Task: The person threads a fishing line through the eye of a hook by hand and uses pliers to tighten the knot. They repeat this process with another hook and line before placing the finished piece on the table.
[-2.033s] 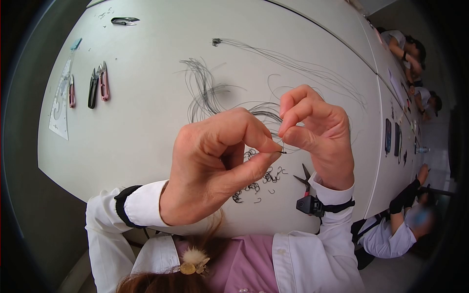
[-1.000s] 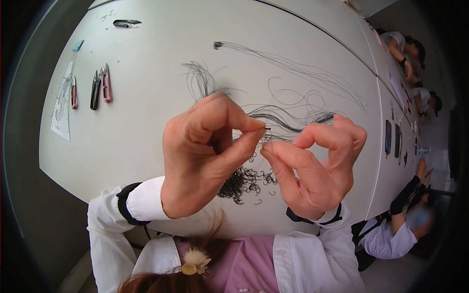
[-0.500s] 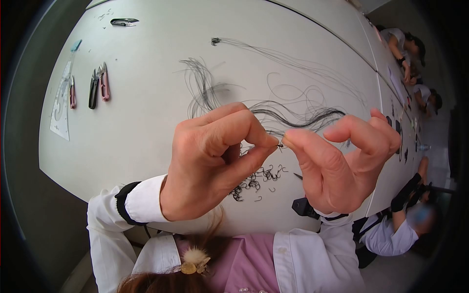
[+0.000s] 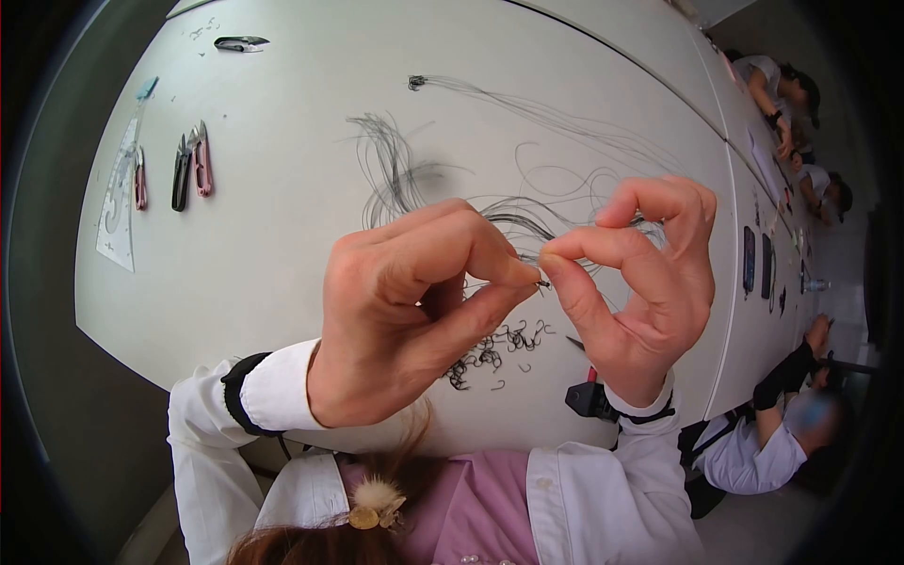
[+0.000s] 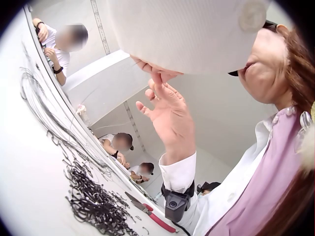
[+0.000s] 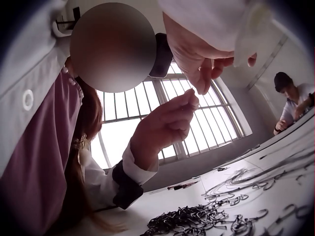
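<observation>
In the head view my left hand (image 4: 405,306) pinches a small dark fish hook (image 4: 544,283) between thumb and index finger, raised over the table. Close beside it, my right hand (image 4: 650,278) has thumb and index finger pinched together on a thin fishing line, hardly visible at the hook; its other fingers are loosely bent. Loose black hooks (image 4: 490,356) lie below the hands, and the left wrist view shows them as a dense heap (image 5: 93,201). Dark line strands (image 4: 384,174) spread on the table behind the left hand, partly hidden by both hands.
Red-handled cutting pliers (image 5: 152,216) lie near the hook heap. Thread snips (image 4: 191,165) and a clear ruler (image 4: 117,202) lie at the left, another snip (image 4: 241,44) at the far left. A bunch of hooks on lines (image 4: 416,83) lies at the back. Other people (image 4: 767,443) sit at the right.
The right hand swung out to the right and back toward the left hand, its fingers shifting around the hook. The left hand rose briefly, then came back down, still pinching the hook.
</observation>
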Tool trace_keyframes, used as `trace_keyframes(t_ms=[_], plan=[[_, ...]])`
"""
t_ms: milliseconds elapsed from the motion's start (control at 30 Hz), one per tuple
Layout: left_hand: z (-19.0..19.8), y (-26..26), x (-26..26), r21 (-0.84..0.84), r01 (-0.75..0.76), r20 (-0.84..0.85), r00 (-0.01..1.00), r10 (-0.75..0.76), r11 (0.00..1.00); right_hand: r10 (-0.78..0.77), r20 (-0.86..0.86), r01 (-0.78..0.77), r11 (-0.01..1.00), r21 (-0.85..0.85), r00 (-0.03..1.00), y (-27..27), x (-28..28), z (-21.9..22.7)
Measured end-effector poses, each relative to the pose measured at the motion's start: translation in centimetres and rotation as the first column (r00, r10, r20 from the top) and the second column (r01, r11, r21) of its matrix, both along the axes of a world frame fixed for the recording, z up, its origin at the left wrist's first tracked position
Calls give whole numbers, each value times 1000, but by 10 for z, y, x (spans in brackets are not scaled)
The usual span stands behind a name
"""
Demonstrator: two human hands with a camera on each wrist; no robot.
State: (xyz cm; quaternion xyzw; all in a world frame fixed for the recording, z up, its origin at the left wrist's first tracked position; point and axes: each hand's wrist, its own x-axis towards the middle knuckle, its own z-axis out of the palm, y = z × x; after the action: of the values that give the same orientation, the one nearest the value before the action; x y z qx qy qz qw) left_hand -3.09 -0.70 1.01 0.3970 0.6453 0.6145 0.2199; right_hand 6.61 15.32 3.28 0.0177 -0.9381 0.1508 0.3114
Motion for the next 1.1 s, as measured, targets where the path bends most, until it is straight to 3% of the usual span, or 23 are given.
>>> trace_keyframes(t_ms=[67, 133, 167, 233, 267, 333, 367, 433, 533, 600, 767, 833, 967, 1033, 1067, 1100], plan=[[1, 0, 0, 10, 3, -3, 1000, -3, 1000, 24, 30, -21, 996, -82, 999, 2, -1, -4], [0, 0, -1, 18, 6, -6, 1000, -6, 1000, 129, 69, -89, 905, -416, 989, 3, -3, -9], [-1, 0, -1, 33, 1, 3, 1000, -1, 999, 130, 68, -90, 905, -416, 989, 4, -4, -11], [-2, 0, -1, 49, -4, 12, 1000, 3, 999, 226, 122, -108, 788, -606, 967, 6, -4, -15], [-1, 0, -1, 42, -6, 19, 1000, 5, 999, 226, 121, -108, 788, -606, 967, 6, -4, -16], [0, 0, -2, 35, -9, 27, 1000, 8, 999, 305, 125, -106, 642, -759, 944, 5, -5, -17], [0, 0, -2, 12, -2, 67, 998, 1, 1000, 305, 125, -106, 642, -759, 944, 5, -5, -17], [1, 2, -3, -10, 5, 106, 994, -4, 1000, 339, 169, -45, 542, -839, 926, 4, -6, -18], [1, 3, -4, -45, 27, 153, 988, -19, 999, 308, 171, -17, 524, -851, 936, 3, -6, -20], [2, 3, -4, -50, 32, 238, 971, -19, 998, 290, 172, -22, 562, -827, 941, 3, -7, -19], [-9, 4, -3, 37, 27, 271, 962, -36, 999, 226, 169, -11, 627, -779, 959, 4, -7, -22], [-9, 3, -3, 49, 23, 268, 963, -35, 999, 169, 101, -56, 732, -679, 980, 5, -8, -22], [-3, 1, -2, 16, 40, 283, 958, -43, 999, 63, 23, -40, 831, -555, 998, 4, -5, -16], [-2, 1, -1, 8, 40, 308, 950, -40, 999, -8, -3, 6, 965, -263, 1000, 4, 1, -11], [-2, 1, -1, -4, 40, 307, 951, -37, 999, -8, -1, 8, 964, -265, 1000, 3, 3, -7], [-2, 1, -1, -15, 41, 306, 951, -35, 999, -17, -44, 14, 997, -70, 999, 2, 5, -2]])
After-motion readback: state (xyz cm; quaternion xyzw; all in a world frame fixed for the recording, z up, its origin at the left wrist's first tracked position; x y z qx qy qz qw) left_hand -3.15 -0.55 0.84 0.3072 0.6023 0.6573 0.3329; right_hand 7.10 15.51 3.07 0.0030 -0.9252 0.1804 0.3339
